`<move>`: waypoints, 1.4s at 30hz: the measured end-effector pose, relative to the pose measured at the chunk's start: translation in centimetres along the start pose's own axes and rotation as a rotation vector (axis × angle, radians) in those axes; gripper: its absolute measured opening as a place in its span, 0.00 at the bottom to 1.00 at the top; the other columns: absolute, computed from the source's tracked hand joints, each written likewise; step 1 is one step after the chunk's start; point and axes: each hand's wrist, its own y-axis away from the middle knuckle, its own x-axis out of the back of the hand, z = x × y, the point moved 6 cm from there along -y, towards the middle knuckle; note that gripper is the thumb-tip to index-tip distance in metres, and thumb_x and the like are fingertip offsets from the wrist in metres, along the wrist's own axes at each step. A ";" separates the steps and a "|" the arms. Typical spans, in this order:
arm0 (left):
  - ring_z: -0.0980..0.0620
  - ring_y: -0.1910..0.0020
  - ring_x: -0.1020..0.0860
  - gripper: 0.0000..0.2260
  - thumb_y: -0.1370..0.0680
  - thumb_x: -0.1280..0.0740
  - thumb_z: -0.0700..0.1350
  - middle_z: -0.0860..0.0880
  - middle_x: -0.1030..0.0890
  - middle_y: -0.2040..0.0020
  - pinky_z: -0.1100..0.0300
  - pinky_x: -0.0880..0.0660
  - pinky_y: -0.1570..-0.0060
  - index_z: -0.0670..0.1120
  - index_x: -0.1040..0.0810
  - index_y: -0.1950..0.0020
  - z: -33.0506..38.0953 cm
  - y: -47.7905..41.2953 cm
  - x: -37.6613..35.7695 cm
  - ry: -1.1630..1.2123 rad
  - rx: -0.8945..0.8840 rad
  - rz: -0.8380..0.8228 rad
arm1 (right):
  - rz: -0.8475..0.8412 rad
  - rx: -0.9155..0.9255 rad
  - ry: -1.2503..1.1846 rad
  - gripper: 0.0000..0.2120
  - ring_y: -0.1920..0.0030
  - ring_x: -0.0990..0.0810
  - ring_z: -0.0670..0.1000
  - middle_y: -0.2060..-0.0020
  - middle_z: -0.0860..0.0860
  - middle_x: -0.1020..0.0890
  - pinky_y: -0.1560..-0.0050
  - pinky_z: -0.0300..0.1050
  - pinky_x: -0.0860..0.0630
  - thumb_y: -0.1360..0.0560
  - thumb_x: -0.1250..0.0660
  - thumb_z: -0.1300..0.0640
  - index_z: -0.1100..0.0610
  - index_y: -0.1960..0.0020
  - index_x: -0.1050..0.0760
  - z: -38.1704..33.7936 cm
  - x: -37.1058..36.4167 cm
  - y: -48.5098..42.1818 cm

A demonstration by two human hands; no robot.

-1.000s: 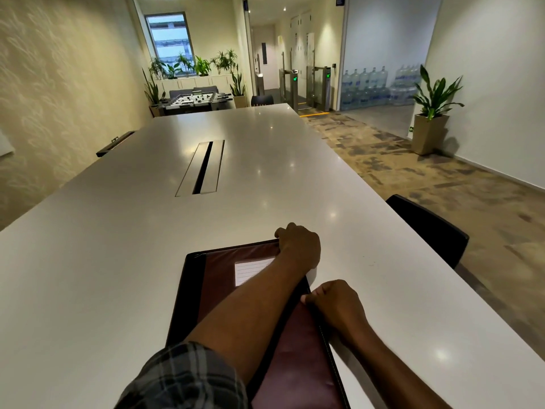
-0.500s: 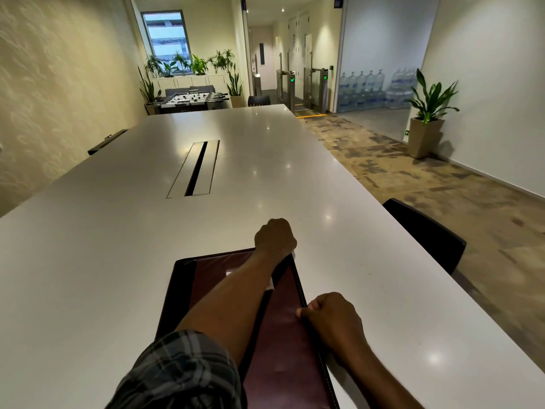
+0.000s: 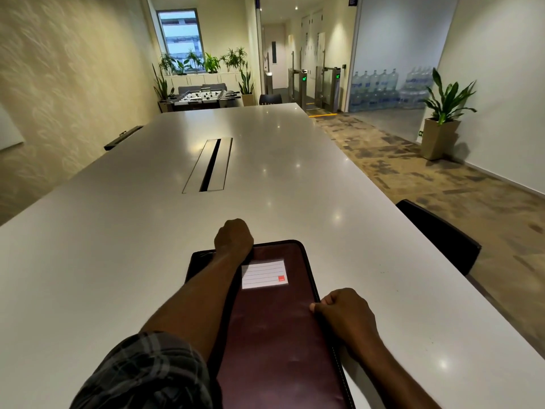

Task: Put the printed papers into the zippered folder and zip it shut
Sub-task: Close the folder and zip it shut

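Note:
A maroon zippered folder with a black zipper border lies flat on the white table in front of me. A white lined label shows on its cover. My left hand is a closed fist at the folder's far edge, left of the rounded far right corner, where the zipper runs. The zipper pull is hidden under its fingers. My right hand is closed on the folder's right edge, thumb pressed on the cover. No printed papers are visible.
A long cable slot runs down the table's middle. A black chair stands at the right edge and another chair back at the far left. A potted plant stands by the right wall.
My left hand has slid left along the folder's far edge, away from the far right corner. The cover now lies flat and the label is uncovered. My right hand stays on the right edge.

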 end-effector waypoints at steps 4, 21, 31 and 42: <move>0.41 0.53 0.20 0.06 0.28 0.38 0.36 0.42 0.18 0.52 0.56 0.28 0.61 0.41 0.22 0.57 -4.3 0.4 2.2 -0.084 0.077 0.066 | -0.002 -0.011 0.008 0.15 0.70 0.23 0.50 0.75 0.49 0.23 0.68 0.41 0.32 0.32 0.28 0.50 0.54 0.71 0.30 -0.2 0.0 0.1; 0.44 0.58 0.22 0.21 0.23 0.39 0.60 0.41 0.19 0.51 0.57 0.28 0.62 0.41 0.24 0.54 -12.2 13.1 3.7 0.184 0.297 0.011 | -0.129 -0.006 0.026 0.11 0.69 0.22 0.53 0.71 0.58 0.20 0.65 0.44 0.27 0.30 0.27 0.53 0.56 0.68 0.24 1.4 1.1 3.9; 0.51 0.69 0.20 0.10 0.25 0.30 0.48 0.48 0.19 0.68 0.61 0.27 0.71 0.43 0.21 0.63 -14.4 22.9 5.0 0.517 0.300 -0.028 | -0.189 -0.052 -0.132 0.03 0.67 0.17 0.60 0.66 0.62 0.15 0.66 0.49 0.23 0.31 0.29 0.66 0.64 0.60 0.16 1.6 0.7 7.1; 0.53 0.65 0.19 0.04 0.27 0.30 0.41 0.52 0.17 0.62 0.59 0.25 0.65 0.50 0.17 0.56 -16.2 15.9 10.8 0.693 0.223 0.143 | -0.245 -0.098 -0.502 0.13 0.62 0.22 0.57 0.58 0.63 0.17 0.62 0.47 0.26 0.26 0.36 0.70 0.57 0.56 0.16 -6.6 -2.0 2.4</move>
